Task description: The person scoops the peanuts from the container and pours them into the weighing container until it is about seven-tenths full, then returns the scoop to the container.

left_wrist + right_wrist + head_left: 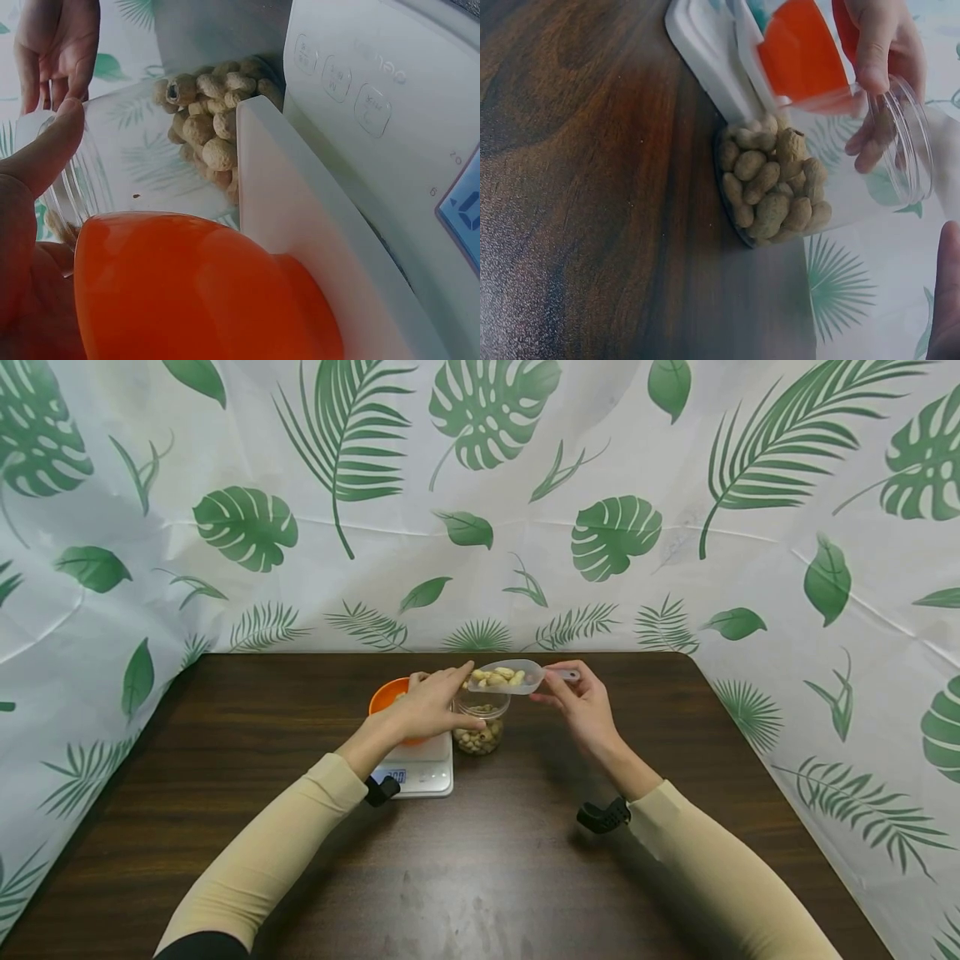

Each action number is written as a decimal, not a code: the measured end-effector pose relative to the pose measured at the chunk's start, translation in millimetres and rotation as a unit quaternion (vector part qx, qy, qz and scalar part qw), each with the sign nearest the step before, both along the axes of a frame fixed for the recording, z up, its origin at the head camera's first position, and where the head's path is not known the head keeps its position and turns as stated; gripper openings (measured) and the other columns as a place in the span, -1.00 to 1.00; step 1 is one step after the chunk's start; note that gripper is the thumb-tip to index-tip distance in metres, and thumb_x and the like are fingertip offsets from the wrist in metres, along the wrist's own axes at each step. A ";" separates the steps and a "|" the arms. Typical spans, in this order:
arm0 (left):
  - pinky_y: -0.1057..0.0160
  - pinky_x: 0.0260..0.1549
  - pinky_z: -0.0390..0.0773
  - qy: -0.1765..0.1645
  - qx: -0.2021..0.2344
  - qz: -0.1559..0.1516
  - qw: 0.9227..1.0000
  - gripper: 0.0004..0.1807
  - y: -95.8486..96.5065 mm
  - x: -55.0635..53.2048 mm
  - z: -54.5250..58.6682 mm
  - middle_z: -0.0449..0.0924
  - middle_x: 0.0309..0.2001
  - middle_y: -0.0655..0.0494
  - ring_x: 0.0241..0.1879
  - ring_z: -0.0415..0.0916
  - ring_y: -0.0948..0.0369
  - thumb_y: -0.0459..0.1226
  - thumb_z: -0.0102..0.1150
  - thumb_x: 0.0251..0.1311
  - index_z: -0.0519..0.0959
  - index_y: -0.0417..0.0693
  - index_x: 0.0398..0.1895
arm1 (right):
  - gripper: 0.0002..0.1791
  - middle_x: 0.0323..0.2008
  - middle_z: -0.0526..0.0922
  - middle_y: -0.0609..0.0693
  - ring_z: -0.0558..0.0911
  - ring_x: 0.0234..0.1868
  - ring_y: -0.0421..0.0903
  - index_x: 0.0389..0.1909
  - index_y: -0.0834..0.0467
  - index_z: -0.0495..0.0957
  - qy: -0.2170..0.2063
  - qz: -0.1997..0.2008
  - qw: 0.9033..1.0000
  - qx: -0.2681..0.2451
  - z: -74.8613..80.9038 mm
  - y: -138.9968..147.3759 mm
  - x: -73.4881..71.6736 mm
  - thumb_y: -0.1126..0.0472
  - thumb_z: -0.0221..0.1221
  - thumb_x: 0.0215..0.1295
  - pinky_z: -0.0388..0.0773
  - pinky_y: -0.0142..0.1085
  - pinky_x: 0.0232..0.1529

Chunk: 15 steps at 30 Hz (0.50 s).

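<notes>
A clear plastic jar (847,187), part filled with unshelled peanuts (772,187), stands upright on the table beside the scale. My left hand (431,706) grips the jar near its mouth, the thumb on the near side. Above the mouth, a translucent scoop (531,675) lies nearly level with several peanuts in it. My right hand (581,702) pinches the scoop's handle from the right. Behind my left hand, an orange bowl (386,695) sits on a white kitchen scale (431,781); the hand hides part of the bowl. The scale's display is lit.
The dark wooden table (510,860) stretches out in front of and to both sides of the jar. A white cloth printed with green leaves (525,527) hangs behind the table.
</notes>
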<state>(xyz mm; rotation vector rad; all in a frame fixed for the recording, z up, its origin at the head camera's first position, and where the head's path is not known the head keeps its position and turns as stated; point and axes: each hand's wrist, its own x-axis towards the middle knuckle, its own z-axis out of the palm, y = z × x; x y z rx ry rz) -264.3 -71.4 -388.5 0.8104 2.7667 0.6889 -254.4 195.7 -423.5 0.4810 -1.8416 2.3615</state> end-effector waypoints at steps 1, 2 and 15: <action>-0.29 0.32 0.01 0.001 0.001 0.000 1.000 0.14 0.2 0.0 -0.1 0.26 0.50 -0.11 0.44 0.25 0.00 0.16 0.36 0.24 -0.05 -0.13 0.67 | -0.73 -0.04 0.61 0.15 0.68 -0.06 -0.04 0.07 0.47 0.40 -0.002 -0.001 1.000 -0.003 -0.3 0.1 0.1 0.34 0.12 0.54 0.66 -0.09 -0.03; -0.29 0.31 0.01 0.001 0.002 -0.001 1.000 0.15 0.2 -0.2 -0.3 0.27 0.50 -0.11 0.44 0.26 0.01 0.16 0.37 0.24 -0.05 -0.14 0.66 | -0.74 -0.04 0.61 0.15 0.68 -0.06 -0.04 0.07 0.46 0.41 -0.004 -0.001 1.000 -0.007 -0.6 0.2 0.3 0.34 0.12 0.54 0.66 -0.09 -0.03; -0.26 0.29 0.06 0.021 0.012 0.010 1.000 0.13 -0.9 -1.0 -3.9 0.26 0.52 -0.04 0.41 0.30 0.03 0.18 0.40 0.19 0.06 -0.14 0.64 | -0.83 -0.07 0.64 0.08 0.67 -0.07 -0.06 0.02 0.33 0.48 -0.014 0.004 1.000 -0.023 0.9 0.7 0.4 0.33 0.13 0.54 0.66 -0.06 -0.02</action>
